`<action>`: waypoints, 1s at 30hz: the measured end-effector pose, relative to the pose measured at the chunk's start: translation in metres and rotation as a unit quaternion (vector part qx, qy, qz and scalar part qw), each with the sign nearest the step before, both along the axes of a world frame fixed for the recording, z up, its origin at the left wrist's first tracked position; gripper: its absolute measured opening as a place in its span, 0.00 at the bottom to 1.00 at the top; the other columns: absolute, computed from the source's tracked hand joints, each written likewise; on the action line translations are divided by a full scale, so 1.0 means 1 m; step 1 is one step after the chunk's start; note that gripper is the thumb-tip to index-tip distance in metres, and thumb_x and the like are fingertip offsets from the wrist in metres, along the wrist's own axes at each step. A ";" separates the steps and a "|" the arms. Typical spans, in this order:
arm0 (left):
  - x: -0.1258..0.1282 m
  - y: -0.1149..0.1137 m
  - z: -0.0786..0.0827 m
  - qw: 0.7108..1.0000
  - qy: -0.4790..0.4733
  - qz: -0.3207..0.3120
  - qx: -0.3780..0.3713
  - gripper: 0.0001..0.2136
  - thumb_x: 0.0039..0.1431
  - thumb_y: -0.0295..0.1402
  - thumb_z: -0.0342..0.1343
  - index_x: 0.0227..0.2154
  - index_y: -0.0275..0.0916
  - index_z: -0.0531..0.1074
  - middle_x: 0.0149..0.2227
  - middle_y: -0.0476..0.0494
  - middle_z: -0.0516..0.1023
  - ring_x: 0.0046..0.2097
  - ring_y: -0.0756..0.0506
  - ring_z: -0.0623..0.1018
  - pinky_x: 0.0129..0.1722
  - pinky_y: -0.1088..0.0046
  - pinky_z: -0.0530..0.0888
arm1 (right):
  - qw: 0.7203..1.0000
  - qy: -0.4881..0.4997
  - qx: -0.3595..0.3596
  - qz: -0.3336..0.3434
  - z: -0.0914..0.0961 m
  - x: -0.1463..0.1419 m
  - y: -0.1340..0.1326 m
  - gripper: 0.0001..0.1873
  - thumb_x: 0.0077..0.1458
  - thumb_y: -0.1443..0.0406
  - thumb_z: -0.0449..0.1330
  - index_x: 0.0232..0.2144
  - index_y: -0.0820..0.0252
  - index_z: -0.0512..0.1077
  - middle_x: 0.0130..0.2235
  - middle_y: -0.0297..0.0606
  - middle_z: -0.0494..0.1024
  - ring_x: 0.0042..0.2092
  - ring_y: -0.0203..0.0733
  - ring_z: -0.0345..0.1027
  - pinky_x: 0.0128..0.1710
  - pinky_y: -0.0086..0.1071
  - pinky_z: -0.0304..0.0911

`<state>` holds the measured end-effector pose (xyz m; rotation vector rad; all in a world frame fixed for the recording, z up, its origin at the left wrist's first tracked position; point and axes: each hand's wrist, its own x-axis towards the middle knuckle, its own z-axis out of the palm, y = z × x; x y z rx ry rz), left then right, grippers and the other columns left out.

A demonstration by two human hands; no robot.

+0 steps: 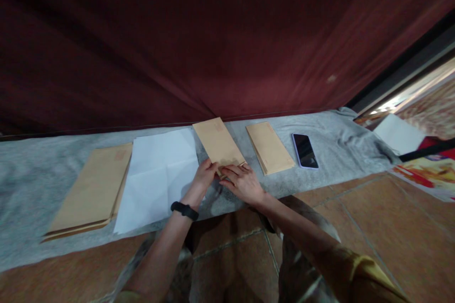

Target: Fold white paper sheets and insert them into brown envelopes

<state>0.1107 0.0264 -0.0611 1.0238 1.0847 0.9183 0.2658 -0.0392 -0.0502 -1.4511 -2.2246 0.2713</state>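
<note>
In the middle of the head view a brown paper envelope [218,139] lies at a slant on a grey cloth, its near end under my hands. My left hand [206,174] pinches the near left corner between thumb and fingers. My right hand [243,181] rests over the near end with its fingers stretched out and pressed on the paper. To the left is a stack of creased white paper sheets [159,170]. A small pile of brown envelopes [270,147] sits on the right, and a larger pile of brown envelopes [92,184] at the far left.
A phone [304,151] with a dark screen lies right of the small pile. Behind the grey cloth [337,151] hangs a dark red curtain [227,47]. Brown floor tiles [373,218] show in front. At the far right are a white sheet [398,135] and colourful printed packaging [430,175].
</note>
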 end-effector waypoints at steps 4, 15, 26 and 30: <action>-0.001 0.006 0.000 0.997 0.059 -0.027 0.036 0.10 0.49 0.36 0.61 0.34 0.37 0.77 0.33 0.44 0.81 0.34 0.45 0.77 0.31 0.72 0.72 | 1.000 0.020 -0.018 -0.011 -0.003 0.003 0.004 0.13 0.66 0.63 0.59 0.52 0.52 0.75 0.53 0.41 0.78 0.51 0.46 0.72 0.54 0.41 0.60; -0.001 0.013 0.008 0.967 0.235 -0.060 0.078 0.06 0.48 0.31 0.61 0.31 0.41 0.74 0.18 0.53 0.71 0.22 0.47 0.71 0.24 0.74 0.62 | 0.989 0.087 -0.067 -0.095 -0.024 0.016 0.012 0.07 0.57 0.67 0.66 0.39 0.56 0.76 0.45 0.40 0.76 0.50 0.47 0.69 0.50 0.40 0.63; 0.001 -0.018 -0.004 0.898 0.356 0.005 0.259 0.27 0.47 0.32 0.69 0.51 0.40 0.68 0.45 0.42 0.70 0.53 0.35 0.72 0.53 0.58 0.69 | 0.989 0.067 -0.042 -0.125 -0.032 0.019 0.015 0.14 0.56 0.67 0.65 0.46 0.57 0.74 0.50 0.45 0.73 0.54 0.51 0.64 0.54 0.44 0.62; 0.000 -0.018 -0.010 0.866 0.420 -0.021 0.270 0.27 0.50 0.29 0.67 0.53 0.41 0.66 0.47 0.42 0.69 0.55 0.36 0.71 0.57 0.54 0.69 | 0.987 0.070 -0.039 -0.136 -0.036 0.026 0.016 0.19 0.55 0.66 0.65 0.50 0.57 0.72 0.54 0.45 0.71 0.56 0.52 0.63 0.57 0.46 0.61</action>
